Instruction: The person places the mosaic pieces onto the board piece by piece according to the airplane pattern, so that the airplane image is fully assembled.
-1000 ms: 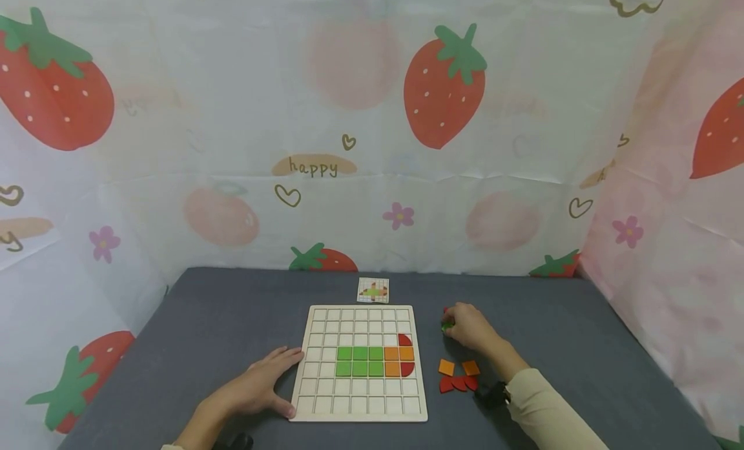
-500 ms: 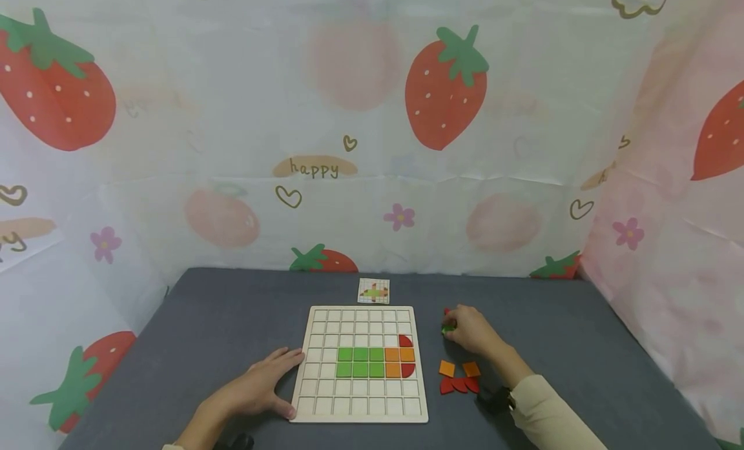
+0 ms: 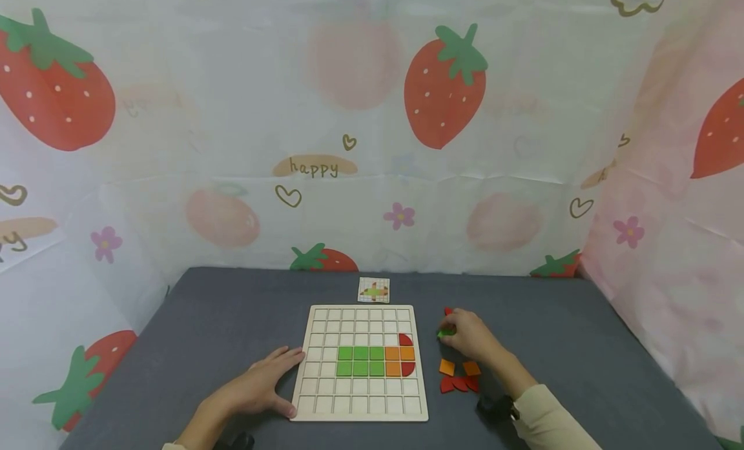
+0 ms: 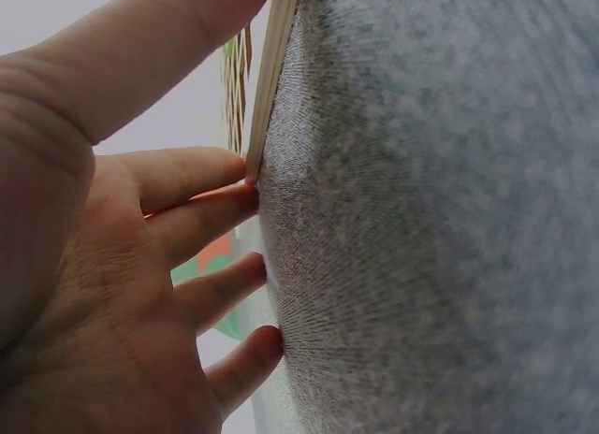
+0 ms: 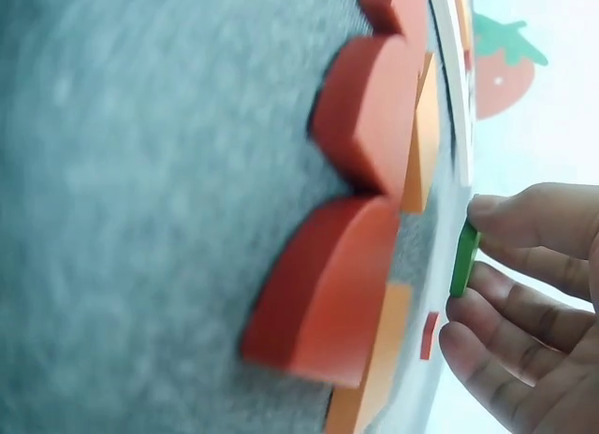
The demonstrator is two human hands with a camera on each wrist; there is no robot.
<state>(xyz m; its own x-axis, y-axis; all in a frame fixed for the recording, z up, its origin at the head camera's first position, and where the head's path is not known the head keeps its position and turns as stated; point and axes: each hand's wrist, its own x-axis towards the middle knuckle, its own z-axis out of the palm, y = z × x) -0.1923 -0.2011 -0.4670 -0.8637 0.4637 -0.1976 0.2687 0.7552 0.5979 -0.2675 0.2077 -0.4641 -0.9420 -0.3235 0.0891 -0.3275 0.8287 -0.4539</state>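
Observation:
My right hand (image 3: 475,339) pinches a green tile (image 5: 464,258) between thumb and fingertips, to the right of the pale grid board (image 3: 359,406). Just beyond those fingers lies a small red piece (image 3: 448,311). On the board are two rows of green squares (image 3: 360,361), then orange squares (image 3: 392,354) at their right end, with red rounded pieces (image 3: 405,339) above and below at the edge. My left hand (image 3: 256,387) lies at the board's left side, fingers spread, its thumb at the near left corner and fingertips at the side edge (image 4: 267,88).
Nearer than my right hand, two orange squares (image 3: 447,367) and several red curved pieces (image 3: 459,384) lie on the grey cloth. A small picture card (image 3: 373,290) sits behind the board. A strawberry-print curtain (image 3: 349,114) encloses the table.
My right hand has shifted slightly nearer, and the green tile shows more clearly between its fingers. The red piece behind it is less covered. My left hand keeps its place.

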